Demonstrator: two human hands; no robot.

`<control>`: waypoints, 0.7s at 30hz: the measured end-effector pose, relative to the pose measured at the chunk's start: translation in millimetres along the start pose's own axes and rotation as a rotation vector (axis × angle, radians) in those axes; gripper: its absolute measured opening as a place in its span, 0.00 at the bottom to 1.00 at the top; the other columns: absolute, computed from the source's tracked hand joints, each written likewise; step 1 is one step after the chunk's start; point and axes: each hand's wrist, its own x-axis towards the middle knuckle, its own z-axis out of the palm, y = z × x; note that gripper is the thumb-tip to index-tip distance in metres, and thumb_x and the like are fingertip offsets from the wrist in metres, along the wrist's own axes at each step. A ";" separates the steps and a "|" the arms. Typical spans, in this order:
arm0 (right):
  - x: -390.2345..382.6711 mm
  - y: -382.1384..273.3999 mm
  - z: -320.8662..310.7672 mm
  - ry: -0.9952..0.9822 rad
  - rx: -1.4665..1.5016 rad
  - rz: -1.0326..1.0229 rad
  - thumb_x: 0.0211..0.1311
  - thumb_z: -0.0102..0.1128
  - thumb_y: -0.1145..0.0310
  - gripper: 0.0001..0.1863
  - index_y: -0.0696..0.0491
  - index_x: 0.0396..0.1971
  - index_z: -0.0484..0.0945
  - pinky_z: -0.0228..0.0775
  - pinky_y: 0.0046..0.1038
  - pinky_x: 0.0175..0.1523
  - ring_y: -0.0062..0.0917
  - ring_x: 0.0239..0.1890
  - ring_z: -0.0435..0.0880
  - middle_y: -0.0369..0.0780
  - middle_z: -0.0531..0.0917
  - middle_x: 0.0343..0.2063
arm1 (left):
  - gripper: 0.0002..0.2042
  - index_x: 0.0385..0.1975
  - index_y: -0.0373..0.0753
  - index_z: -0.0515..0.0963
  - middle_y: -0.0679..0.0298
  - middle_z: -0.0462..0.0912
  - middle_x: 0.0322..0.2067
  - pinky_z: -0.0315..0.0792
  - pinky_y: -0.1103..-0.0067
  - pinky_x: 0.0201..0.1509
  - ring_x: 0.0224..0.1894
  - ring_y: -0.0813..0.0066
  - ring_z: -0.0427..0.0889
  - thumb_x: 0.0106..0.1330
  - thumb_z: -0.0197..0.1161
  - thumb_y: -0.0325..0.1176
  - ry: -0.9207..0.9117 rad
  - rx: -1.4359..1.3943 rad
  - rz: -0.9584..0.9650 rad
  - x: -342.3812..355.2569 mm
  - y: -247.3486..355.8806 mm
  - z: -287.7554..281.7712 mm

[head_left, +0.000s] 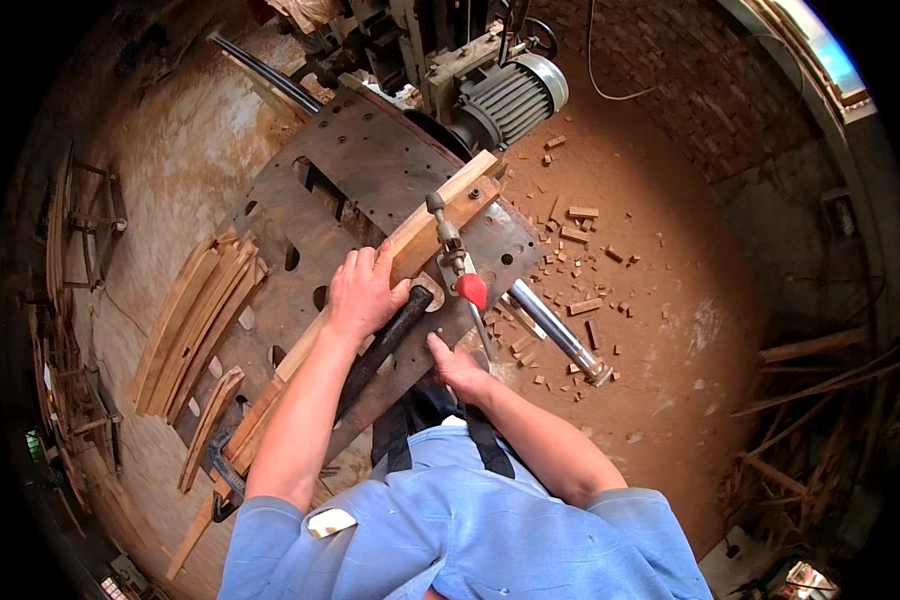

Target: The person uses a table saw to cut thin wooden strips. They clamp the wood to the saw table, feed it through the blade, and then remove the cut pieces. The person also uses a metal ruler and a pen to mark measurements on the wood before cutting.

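My left hand [363, 292] is closed over a long wooden strip [292, 362] that runs diagonally across a dark metal machine table [370, 150]. My right hand [457, 370] is at the table's near edge with its thumb up; its other fingers are hidden. A metal clamp [450, 240] with a red grip [471, 290] stands by a wooden block [468, 208] at the strip's far end. Between my hands lies a thick black bar [385, 350], its far end near a pale round piece.
Curved wooden pieces [195, 325] are stacked on the table's left side. A grey motor [510, 100] sits at the far edge. Wood offcuts [582, 225] litter the floor at right, beyond a shiny metal rod [560, 330]. Timber [810, 400] leans at far right.
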 end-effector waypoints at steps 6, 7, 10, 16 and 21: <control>16.2 11.8 -8.2 -0.025 -0.045 -0.048 0.66 0.49 0.43 0.31 0.52 0.59 0.66 0.75 0.37 0.41 0.31 0.48 0.76 0.38 0.77 0.49 | 0.31 0.54 0.36 0.72 0.57 0.74 0.37 0.75 0.67 0.42 0.42 0.60 0.75 0.50 0.69 0.43 0.035 0.040 0.018 -1.2 0.0 3.5; 19.7 13.6 -8.9 -0.010 -0.049 -0.048 0.66 0.48 0.42 0.31 0.52 0.57 0.67 0.75 0.37 0.41 0.30 0.47 0.76 0.38 0.77 0.48 | 0.31 0.54 0.36 0.72 0.57 0.74 0.37 0.75 0.67 0.43 0.42 0.60 0.75 0.50 0.69 0.43 0.033 0.043 0.019 -1.1 0.7 2.8; 20.3 14.4 -3.0 0.055 -0.039 0.008 0.67 0.46 0.40 0.29 0.50 0.51 0.72 0.74 0.36 0.41 0.27 0.43 0.78 0.37 0.80 0.43 | 0.30 0.55 0.35 0.72 0.55 0.76 0.40 0.75 0.66 0.45 0.45 0.57 0.76 0.50 0.67 0.40 -0.008 0.031 -0.006 -2.0 2.4 0.0; 10.1 2.9 -1.0 -0.042 -0.050 -0.061 0.66 0.46 0.40 0.29 0.51 0.49 0.72 0.75 0.36 0.39 0.27 0.41 0.78 0.38 0.80 0.43 | 0.30 0.55 0.36 0.72 0.56 0.75 0.37 0.74 0.67 0.46 0.43 0.59 0.75 0.51 0.68 0.42 0.024 0.067 0.013 -5.3 1.8 4.0; 16.8 7.0 -3.5 -0.054 -0.055 -0.086 0.66 0.45 0.39 0.30 0.51 0.53 0.70 0.76 0.37 0.40 0.29 0.43 0.78 0.38 0.79 0.45 | 0.30 0.55 0.36 0.71 0.56 0.75 0.38 0.74 0.67 0.46 0.44 0.58 0.75 0.52 0.68 0.42 -0.025 0.087 -0.030 -5.6 7.7 2.1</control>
